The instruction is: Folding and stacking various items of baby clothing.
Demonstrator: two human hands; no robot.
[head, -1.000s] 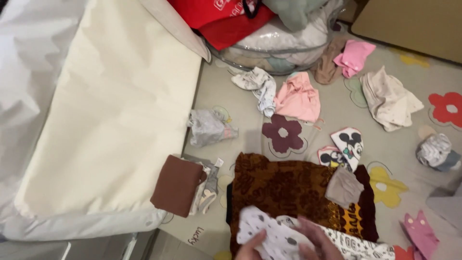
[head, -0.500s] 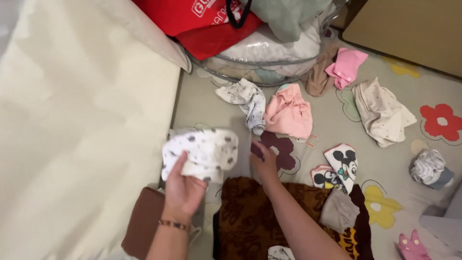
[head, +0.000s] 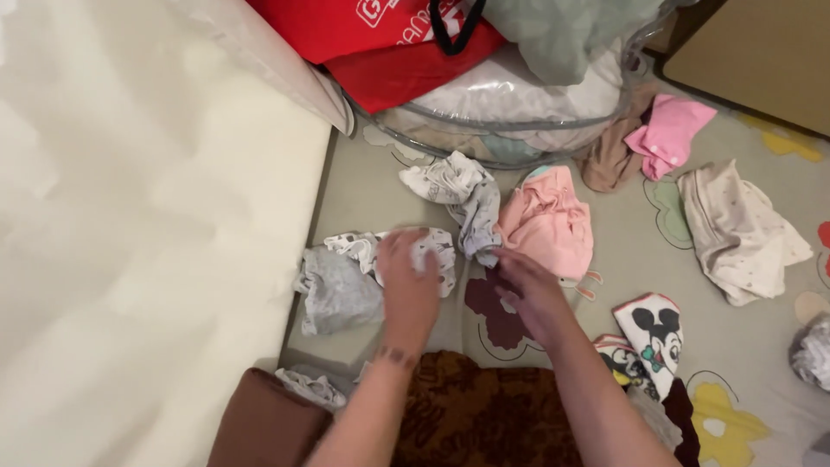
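The left hand [head: 408, 281] is being pressed palm down, fingers together, onto a white spotted garment [head: 415, 251], which is lying on the play mat [head: 363, 186] just right of the mattress edge [head: 173, 259]. The spotted garment is being held flat against the mat, partly overlapping a grey garment [head: 339, 294] beside it on the left. The right hand [head: 523, 290] is being rested on the mat over a dark flower print [head: 493, 320], fingers loosely curled; whether anything is being pinched cannot be told. Its fingertips are being held just beside a crumpled grey-white garment [head: 462, 195], and a pink garment [head: 549, 220] is lying just beyond. A brown patterned cloth [head: 484, 415] is lying under both forearms. A beige garment [head: 735, 229] and a bright pink piece [head: 670, 130] are lying well apart to the right. A red bag [head: 380, 43] is sitting on a clear zip bag [head: 519, 112] at the top.
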